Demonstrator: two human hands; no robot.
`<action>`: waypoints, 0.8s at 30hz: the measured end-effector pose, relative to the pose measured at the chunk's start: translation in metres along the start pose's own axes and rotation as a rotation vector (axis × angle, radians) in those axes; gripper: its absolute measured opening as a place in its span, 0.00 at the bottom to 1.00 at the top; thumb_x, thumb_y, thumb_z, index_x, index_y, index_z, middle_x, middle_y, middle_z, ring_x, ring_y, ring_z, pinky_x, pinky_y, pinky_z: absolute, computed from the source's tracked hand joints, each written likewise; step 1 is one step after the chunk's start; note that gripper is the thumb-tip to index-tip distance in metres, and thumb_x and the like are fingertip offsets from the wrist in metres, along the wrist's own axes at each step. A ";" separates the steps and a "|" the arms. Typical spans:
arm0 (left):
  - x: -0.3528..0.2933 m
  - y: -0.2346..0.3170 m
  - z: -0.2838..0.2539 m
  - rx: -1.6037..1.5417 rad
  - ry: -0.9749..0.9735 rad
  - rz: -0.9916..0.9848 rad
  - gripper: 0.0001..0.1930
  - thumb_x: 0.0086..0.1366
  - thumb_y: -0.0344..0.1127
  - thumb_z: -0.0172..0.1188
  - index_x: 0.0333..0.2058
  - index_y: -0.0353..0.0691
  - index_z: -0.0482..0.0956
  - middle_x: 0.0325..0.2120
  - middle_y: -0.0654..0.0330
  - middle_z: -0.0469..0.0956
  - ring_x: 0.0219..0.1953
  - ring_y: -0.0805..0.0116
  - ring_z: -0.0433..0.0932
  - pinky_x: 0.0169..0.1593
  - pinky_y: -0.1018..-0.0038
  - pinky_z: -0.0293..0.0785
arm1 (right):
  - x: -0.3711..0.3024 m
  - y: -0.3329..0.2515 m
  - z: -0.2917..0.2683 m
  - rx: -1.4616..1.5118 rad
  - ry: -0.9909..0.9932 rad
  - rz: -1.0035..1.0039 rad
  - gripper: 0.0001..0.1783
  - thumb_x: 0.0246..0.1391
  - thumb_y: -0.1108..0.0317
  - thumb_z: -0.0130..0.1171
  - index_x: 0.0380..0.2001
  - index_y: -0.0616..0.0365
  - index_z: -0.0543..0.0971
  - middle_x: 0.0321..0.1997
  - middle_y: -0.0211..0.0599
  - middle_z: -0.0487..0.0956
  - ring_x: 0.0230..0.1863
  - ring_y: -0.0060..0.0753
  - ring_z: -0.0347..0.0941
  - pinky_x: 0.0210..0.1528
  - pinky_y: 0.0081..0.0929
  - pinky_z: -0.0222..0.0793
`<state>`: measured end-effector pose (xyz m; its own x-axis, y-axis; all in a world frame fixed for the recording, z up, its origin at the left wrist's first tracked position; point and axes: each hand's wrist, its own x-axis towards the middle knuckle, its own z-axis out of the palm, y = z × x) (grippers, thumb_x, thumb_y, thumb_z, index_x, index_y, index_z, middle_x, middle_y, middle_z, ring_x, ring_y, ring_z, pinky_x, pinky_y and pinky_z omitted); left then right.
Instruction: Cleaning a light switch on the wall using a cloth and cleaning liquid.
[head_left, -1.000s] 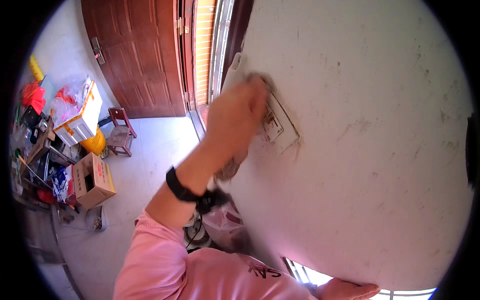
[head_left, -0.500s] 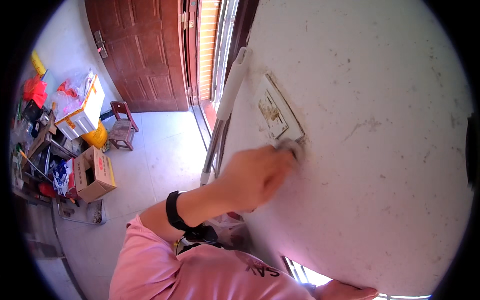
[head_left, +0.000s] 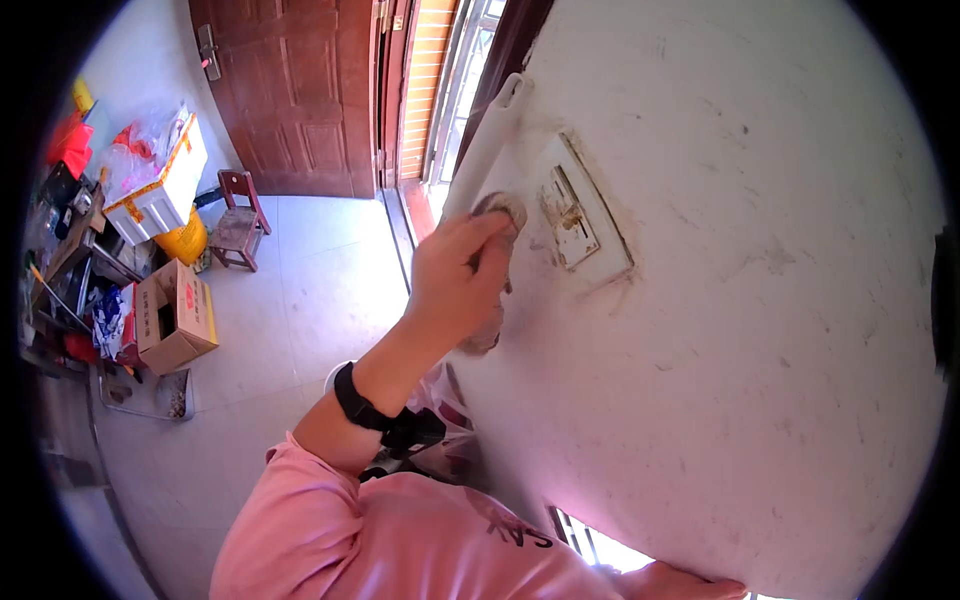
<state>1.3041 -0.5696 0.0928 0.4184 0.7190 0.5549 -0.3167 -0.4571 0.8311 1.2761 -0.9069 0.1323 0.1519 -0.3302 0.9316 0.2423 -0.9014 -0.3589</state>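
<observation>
My left hand (head_left: 460,280) is closed around a grey-brown rag (head_left: 512,212), part of which hangs out below the fingers. It is at the wall just left of a white switch plate (head_left: 592,235), whose face carries brown grime and whose edges are dark with dirt. Behind the hand, a white pole handle (head_left: 488,140) with a hole at its end leans by the wall. A black strap (head_left: 358,400) circles my left wrist. At the bottom edge, my right hand (head_left: 685,582) lies low by the wall with its fingers stretched out, partly cut off by the frame.
The off-white wall (head_left: 760,330) has scuffs and spots. Away to the left are a red-brown door (head_left: 290,90), a small wooden chair (head_left: 238,225), a cardboard box (head_left: 175,318) and a white foam box (head_left: 165,190) among clutter. A plastic bag (head_left: 450,430) stands below my left arm.
My left hand has moved with the rag from the plate's lower corner up and left to beside the plate. The view has shifted slightly; my right hand stays low by the wall.
</observation>
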 end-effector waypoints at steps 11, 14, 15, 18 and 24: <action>0.050 0.027 0.019 0.028 -0.022 -0.121 0.12 0.63 0.38 0.55 0.33 0.33 0.74 0.23 0.57 0.74 0.27 0.72 0.71 0.33 0.77 0.68 | 0.006 -0.010 0.004 -0.003 0.022 -0.116 0.35 0.41 0.49 0.68 0.44 0.68 0.71 0.36 0.55 0.73 0.35 0.57 0.70 0.37 0.47 0.67; 0.037 0.016 0.017 0.040 -0.070 -0.159 0.11 0.63 0.38 0.54 0.32 0.33 0.73 0.23 0.58 0.74 0.27 0.74 0.70 0.33 0.77 0.68 | 0.006 -0.013 0.003 0.009 0.011 -0.107 0.36 0.40 0.49 0.69 0.44 0.68 0.71 0.37 0.55 0.73 0.36 0.58 0.70 0.37 0.47 0.67; 0.028 0.016 0.018 0.125 -0.121 -0.151 0.11 0.62 0.37 0.54 0.32 0.33 0.73 0.22 0.59 0.73 0.26 0.75 0.70 0.32 0.77 0.68 | 0.006 -0.011 0.001 0.003 0.010 -0.108 0.36 0.40 0.49 0.69 0.44 0.68 0.71 0.37 0.55 0.73 0.36 0.58 0.70 0.37 0.47 0.67; 0.008 0.007 0.018 0.051 -0.215 -0.141 0.09 0.61 0.36 0.55 0.31 0.34 0.72 0.21 0.61 0.71 0.26 0.77 0.68 0.31 0.77 0.67 | 0.005 -0.006 0.000 -0.002 0.008 -0.095 0.37 0.40 0.50 0.69 0.45 0.68 0.71 0.37 0.55 0.73 0.36 0.58 0.70 0.37 0.47 0.67; 0.038 0.020 0.011 -0.058 -0.197 0.004 0.08 0.60 0.33 0.54 0.26 0.33 0.71 0.18 0.64 0.66 0.24 0.78 0.64 0.27 0.77 0.63 | 0.003 0.000 -0.001 -0.001 -0.017 -0.089 0.37 0.39 0.50 0.70 0.45 0.68 0.70 0.38 0.55 0.73 0.37 0.58 0.70 0.38 0.47 0.67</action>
<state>1.3229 -0.5571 0.1313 0.5732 0.5985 0.5597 -0.3648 -0.4253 0.8283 1.2758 -0.9082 0.1348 0.1464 -0.2437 0.9587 0.2549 -0.9272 -0.2746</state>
